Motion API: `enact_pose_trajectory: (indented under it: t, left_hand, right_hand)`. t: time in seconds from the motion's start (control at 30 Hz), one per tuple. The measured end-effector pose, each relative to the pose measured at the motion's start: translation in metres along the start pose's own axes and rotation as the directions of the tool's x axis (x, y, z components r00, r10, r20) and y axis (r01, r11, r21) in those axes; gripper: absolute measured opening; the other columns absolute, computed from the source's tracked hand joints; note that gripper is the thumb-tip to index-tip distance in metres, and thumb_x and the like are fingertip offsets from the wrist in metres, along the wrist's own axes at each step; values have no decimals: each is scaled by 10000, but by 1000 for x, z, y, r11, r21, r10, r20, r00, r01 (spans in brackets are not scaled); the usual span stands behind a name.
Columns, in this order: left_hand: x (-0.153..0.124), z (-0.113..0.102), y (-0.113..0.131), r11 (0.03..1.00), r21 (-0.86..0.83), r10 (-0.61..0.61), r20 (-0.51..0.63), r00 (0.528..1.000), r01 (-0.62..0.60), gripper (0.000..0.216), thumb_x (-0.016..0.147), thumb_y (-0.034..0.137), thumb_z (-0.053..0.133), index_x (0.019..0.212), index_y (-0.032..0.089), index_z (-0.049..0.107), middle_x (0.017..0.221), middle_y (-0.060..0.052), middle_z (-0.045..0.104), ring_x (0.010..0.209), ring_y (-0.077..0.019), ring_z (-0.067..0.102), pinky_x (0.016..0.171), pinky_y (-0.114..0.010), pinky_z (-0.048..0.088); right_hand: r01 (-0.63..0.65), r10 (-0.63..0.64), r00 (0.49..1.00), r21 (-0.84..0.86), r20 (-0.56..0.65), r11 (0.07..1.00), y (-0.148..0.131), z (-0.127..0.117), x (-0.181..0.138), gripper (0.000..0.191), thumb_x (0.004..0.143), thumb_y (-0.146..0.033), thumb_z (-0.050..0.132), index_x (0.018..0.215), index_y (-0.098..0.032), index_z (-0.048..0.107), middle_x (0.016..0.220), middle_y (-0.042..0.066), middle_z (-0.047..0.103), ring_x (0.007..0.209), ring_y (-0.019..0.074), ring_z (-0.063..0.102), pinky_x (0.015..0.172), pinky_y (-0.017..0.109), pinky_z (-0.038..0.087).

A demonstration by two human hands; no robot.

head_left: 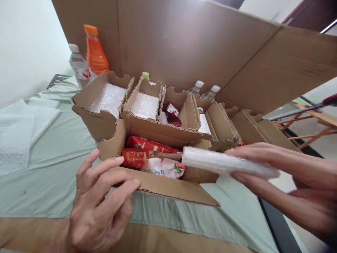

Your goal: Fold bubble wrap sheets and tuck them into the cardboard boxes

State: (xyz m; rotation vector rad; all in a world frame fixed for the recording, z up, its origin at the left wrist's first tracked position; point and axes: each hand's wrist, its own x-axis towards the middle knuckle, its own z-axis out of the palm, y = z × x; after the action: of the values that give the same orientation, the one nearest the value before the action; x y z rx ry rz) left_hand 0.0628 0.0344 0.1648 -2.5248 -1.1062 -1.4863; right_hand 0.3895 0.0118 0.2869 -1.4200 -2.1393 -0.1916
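Note:
In my right hand (284, 175) is a flat bundle of folded bubble wrap (207, 161), pinched between thumb and fingers. The bundle is slightly blurred, and its near end overhangs the right side of an open cardboard box (168, 186). My left hand (102, 200) has its fingers apart, with the fingertips at the box's left front corner and front flap. Inside that box lie red snack packets (152, 144) and a white and pink packet (162, 167). Whether anything lies beneath the packets is hidden.
Behind stands a row of open cardboard bins, two holding bubble wrap (109, 98). An orange bottle (97, 52) and a clear bottle (79, 66) stand back left. A tall cardboard panel (171, 45) rises behind. Bubble wrap sheets (15, 137) lie left on the green cloth (60, 168).

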Motion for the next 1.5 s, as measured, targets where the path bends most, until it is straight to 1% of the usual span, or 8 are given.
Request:
enact_pose_trajectory:
  t: [0.1,0.17,0.4,0.6,0.87,1.2,1.4,1.5]
  left_hand:
    - [-6,0,-1,999,-35,-5,10,1000,6,371,819,16,613,1062,289,672,877,-18,721,1089,-275,667,1218,-661,321]
    - [-6,-1,-2,999,-47,-13,19,1000,14,381,808,21,612,1056,304,672,851,-10,722,1050,-272,668,1222,-673,302]
    - [-7,-3,-5,999,-45,4,88,996,0,394,785,1,600,1045,288,674,811,-1,732,1021,-242,689,1276,-615,239]
    - [-13,0,-3,998,-48,-39,72,997,43,381,812,22,589,1056,301,674,830,10,741,996,-234,729,1268,-638,237]
    - [-14,2,-2,991,-121,-52,1,999,52,326,833,9,588,1019,248,710,876,-5,723,1044,-216,706,1273,-642,212]
    - [-9,5,0,983,-175,-61,-45,997,52,270,866,-19,584,965,189,725,897,-11,699,1059,-182,685,1292,-580,192]
    - [-10,6,2,993,-109,-48,-54,997,42,302,867,-49,615,1009,204,697,945,-6,670,1036,-177,686,1273,-605,237]
    - [-15,2,1,997,-63,-48,-91,995,42,436,848,-12,671,1209,231,668,1114,-47,664,1217,-250,634,1243,-602,328]
  right_hand:
    - [185,-186,922,34,340,982,4,9,25,282,1030,-506,552,1148,-374,772,925,30,787,683,175,720,477,352,528]
    - [206,-216,885,70,412,976,2,17,35,293,1032,-492,543,1139,-352,777,939,40,783,724,197,725,548,365,558]
    - [172,-186,951,76,248,982,-26,52,64,245,1016,-441,567,1002,-274,747,749,-37,743,489,114,613,431,252,424]
    - [138,-149,913,58,380,989,-58,91,86,55,851,-230,692,885,-220,734,593,-36,655,471,130,589,432,252,364]
    - [328,-145,523,-41,840,944,-102,139,132,122,866,-136,652,865,-171,769,685,32,733,638,177,686,593,259,431]
    - [172,-143,396,80,907,982,-98,161,126,202,936,-176,596,1047,-148,763,959,97,792,793,193,706,595,268,388]
    - [125,-166,400,126,901,984,-100,156,126,180,958,-158,577,992,-156,754,919,61,773,737,157,651,583,266,376]
    - [145,-185,611,121,770,982,-97,122,111,199,1012,-239,564,976,-167,746,916,61,770,780,181,679,644,283,435]
